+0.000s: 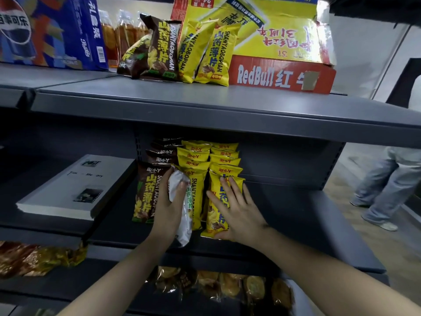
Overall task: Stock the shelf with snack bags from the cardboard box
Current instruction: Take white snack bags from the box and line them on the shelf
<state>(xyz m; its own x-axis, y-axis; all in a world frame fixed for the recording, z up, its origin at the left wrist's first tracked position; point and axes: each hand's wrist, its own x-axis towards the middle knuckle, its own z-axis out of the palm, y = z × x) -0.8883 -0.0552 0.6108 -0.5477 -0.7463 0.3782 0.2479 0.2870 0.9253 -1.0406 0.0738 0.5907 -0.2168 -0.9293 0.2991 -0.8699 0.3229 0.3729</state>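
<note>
On the middle shelf (296, 220) stand rows of snack bags: a brown row (145, 190) on the left and two yellow rows (224, 160) beside it. My left hand (168, 206) grips a bag showing its white back (182, 215), held upright against the front of the middle yellow row. My right hand (234, 213) lies flat, fingers spread, on the front bag of the right yellow row (216, 215). On the top shelf a red and yellow Red Bull cardboard box (280, 53) sits with brown and yellow snack bags (189, 51) leaning at its left.
A white book (68, 190) lies on the middle shelf at the left. A blue Pepsi carton (50, 30) and bottles (120, 33) stand on the top shelf. Packaged snacks (223, 286) fill the lower shelf. A person's legs (382, 188) are in the aisle at right.
</note>
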